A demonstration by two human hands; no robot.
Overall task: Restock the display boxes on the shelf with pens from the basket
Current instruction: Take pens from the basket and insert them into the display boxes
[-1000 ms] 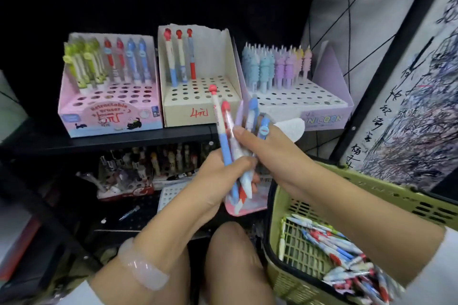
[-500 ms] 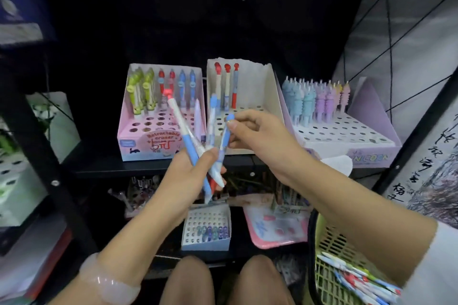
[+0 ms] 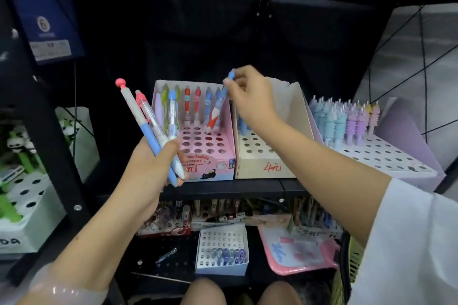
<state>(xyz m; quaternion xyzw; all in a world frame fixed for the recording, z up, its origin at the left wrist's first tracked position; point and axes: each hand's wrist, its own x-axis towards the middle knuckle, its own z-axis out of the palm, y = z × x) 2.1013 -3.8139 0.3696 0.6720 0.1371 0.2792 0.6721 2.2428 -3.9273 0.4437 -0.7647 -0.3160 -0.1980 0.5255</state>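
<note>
Head view looks down at a dark shelf point(image 3: 223, 189) carrying three display boxes side by side. Right hand point(image 3: 250, 96) pinches the upper end of a blue-and-red pen point(image 3: 216, 111) in its grip, the pen tilted with its lower end at the holes on the right side of the pink display box point(image 3: 210, 158), just in front of the back row of pens standing there. Left hand point(image 3: 153, 166) clenches a bundle of pens point(image 3: 151, 129) fanned upward and leftward, near the left front corner of the pink box; one has a pink round cap on top. Right of the pink box stands a cream display box point(image 3: 262, 166), partly hidden by the right forearm, and farther right a lilac display box point(image 3: 386, 156) with pastel pens in its far rows. A sliver of the yellow-green basket point(image 3: 347, 270) shows at the lower right edge; its contents cannot be seen. On the lower shelf lies a small white box point(image 3: 221, 252) with holes.
</note>
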